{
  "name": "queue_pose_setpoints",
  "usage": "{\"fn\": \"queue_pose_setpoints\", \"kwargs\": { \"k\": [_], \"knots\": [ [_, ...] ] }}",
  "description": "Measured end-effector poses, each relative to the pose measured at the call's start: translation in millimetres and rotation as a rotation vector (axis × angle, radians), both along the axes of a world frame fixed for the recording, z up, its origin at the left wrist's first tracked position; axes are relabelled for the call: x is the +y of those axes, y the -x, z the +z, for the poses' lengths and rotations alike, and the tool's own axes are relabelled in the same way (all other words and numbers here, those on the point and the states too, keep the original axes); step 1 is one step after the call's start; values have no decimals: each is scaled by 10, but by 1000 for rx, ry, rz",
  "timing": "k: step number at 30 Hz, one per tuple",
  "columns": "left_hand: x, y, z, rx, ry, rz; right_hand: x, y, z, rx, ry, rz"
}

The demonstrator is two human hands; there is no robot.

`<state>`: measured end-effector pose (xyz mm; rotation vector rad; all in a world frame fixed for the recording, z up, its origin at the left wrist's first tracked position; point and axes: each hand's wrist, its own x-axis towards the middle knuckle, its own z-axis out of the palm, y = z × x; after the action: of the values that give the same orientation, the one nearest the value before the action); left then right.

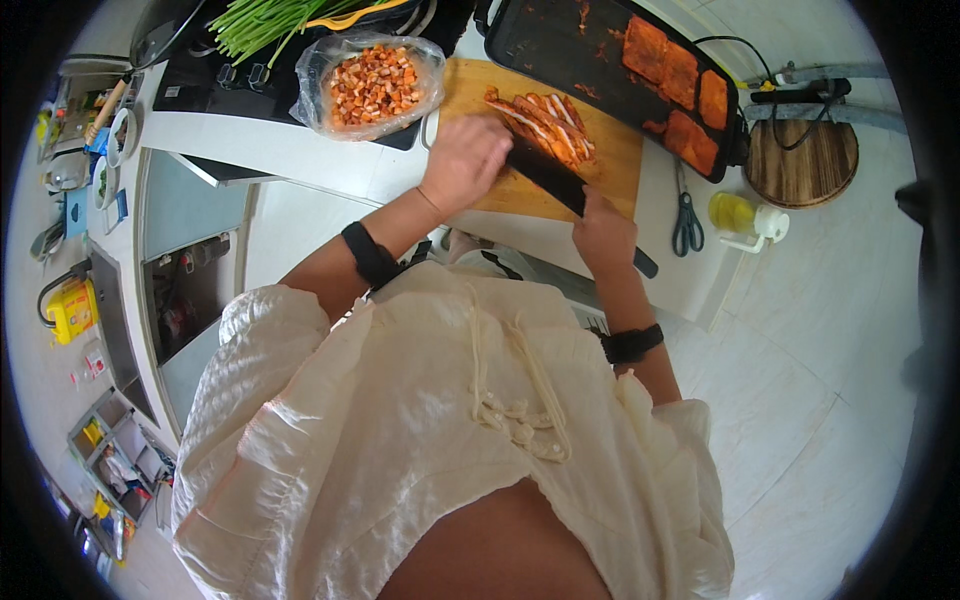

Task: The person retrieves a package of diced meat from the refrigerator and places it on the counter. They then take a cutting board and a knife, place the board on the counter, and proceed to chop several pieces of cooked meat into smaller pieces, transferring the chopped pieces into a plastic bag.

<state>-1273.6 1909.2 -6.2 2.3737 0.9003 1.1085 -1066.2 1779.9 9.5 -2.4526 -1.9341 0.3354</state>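
My right hand (606, 234) grips the handle of a dark, wide-bladed kitchen knife (551, 176). The blade slants up and left across a wooden cutting board (517, 196). My left hand (469, 161) has its fingers curled against the blade's far end; whether they pinch anything is hidden. Just beyond the blade lies a pile of reddish-orange strips (544, 124) with pale insides. A plastic-lined bowl (304, 94) left of the board holds diced orange-and-white cubes (375, 86).
Behind the board sits a black electric griddle (547, 37) with several red-coated slabs (667, 60). Scissors (686, 221), an oil bottle (739, 217) and a round wooden board (801, 161) are at right. Green stalks (262, 26) lie at the upper left. A cupboard (187, 292) shows its interior at left.
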Motion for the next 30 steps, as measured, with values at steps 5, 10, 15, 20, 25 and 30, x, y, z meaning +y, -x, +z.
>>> {"fn": "queue_pose_setpoints", "kwargs": {
  "k": [5, 10, 15, 20, 25, 30],
  "knots": [
    [477, -67, -440, 233, 146, 75, -46, -198, 200, 24, 59, -253],
    [701, -270, -496, 547, 79, -23, -26, -310, 266, 190, -257, -364],
    [747, -254, -462, 550, 93, -101, 5, -329, 347, 267, -327, -441],
    [761, -328, -556, 390, 48, -280, 29, -313, 369, 319, -341, -466],
    [696, -550, -457, 339, -4, -276, 19, -322, 363, 332, -350, -483],
    [673, -700, -316, 570, -9, -278, -8, -353, 339, 348, -348, -495]
  ]
}}
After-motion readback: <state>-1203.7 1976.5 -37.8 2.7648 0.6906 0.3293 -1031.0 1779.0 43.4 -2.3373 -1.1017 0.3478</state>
